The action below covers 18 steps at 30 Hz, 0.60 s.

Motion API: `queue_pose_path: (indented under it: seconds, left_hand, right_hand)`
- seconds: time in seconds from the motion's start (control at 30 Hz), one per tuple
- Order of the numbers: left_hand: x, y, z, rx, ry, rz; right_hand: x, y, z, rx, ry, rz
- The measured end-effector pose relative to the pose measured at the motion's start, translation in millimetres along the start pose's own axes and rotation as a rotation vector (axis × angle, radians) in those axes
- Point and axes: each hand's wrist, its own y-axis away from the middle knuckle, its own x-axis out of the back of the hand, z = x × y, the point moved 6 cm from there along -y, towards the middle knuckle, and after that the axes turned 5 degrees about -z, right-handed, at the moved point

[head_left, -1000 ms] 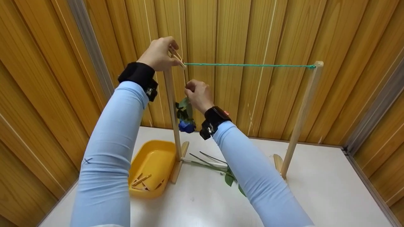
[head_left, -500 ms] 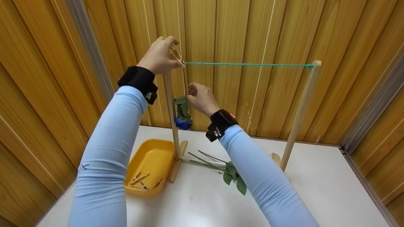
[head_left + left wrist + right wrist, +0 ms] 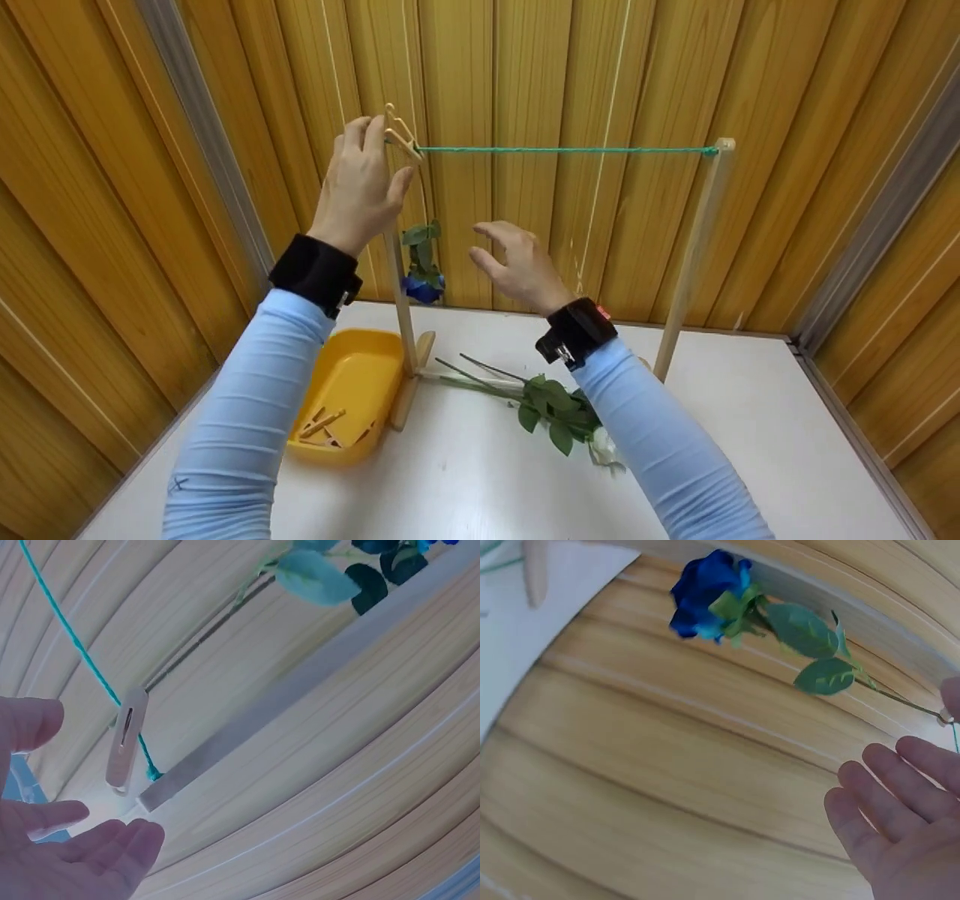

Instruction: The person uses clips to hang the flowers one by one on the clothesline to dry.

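Note:
A blue rose [image 3: 424, 285] hangs head down from the green string [image 3: 562, 150], its stem clipped there by a wooden clothespin [image 3: 405, 139]. My left hand [image 3: 360, 180] is beside that clothespin, fingers extended and thumb apart from it; the left wrist view shows a gap between the fingers and the clothespin [image 3: 127, 739]. My right hand [image 3: 525, 266] is held in the air to the right of the rose, fingers spread and holding nothing. In the right wrist view the rose [image 3: 712, 596] and its leaves lie beyond the fingers.
Two wooden posts [image 3: 686, 277] carry the string. A yellow tray [image 3: 360, 352] with several clothespins [image 3: 322, 426] stands at the left post's foot. More stems with leaves and a white rose [image 3: 604, 448] lie on the white table [image 3: 465, 487], partly under the right forearm.
My left hand has let go of the clothespin and drawn back down and left. My right hand has released the stem and moved right and down. The rose hangs on its own.

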Motion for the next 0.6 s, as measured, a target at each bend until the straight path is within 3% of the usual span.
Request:
queue_pose_path:
  seconds: [0.17,0.37,0.6]
  left_hand:
    - [-7.6,29.4,2.8,-0.060,-0.028,0.020]
    - [-20.4,66.2,12.1,-0.120,-0.074,0.024]
    - [-50.9,111.0,22.6,-0.157,-0.080,0.065]
  right_hand:
    - [6,31,-2,0.103,0.090,0.048]
    - [13,67,-3,0.137,0.233,0.087]
    - [22,103,1,0.162,0.358,0.167]
